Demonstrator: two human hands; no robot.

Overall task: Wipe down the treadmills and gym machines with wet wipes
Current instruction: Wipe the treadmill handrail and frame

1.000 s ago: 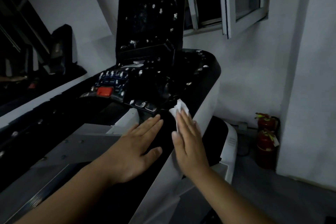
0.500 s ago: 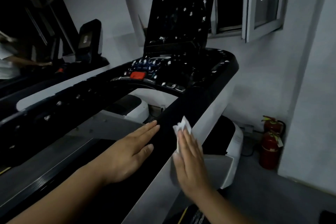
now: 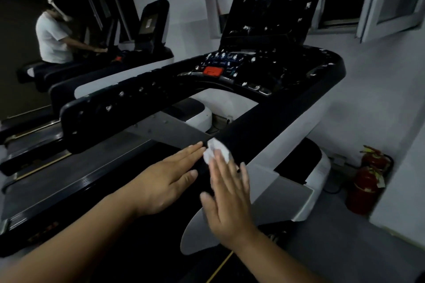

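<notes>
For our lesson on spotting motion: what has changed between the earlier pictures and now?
The right hand slid the white wipe back along the black handrail, away from the console; the left hand followed beside it. Both hands stayed flat, the wipe still pressed under the right hand.

This is a gym. A big black treadmill (image 3: 264, 126) stands close by, with a long running belt (image 3: 76, 174), a red button (image 3: 212, 71) and a tall screen (image 3: 271, 0). To the left is another treadmill (image 3: 154, 20) with a person (image 3: 51, 37) in a white top. It is dim there, so that may be a mirror. Two red fire extinguishers (image 3: 365, 188) sit by the white wall.
</notes>
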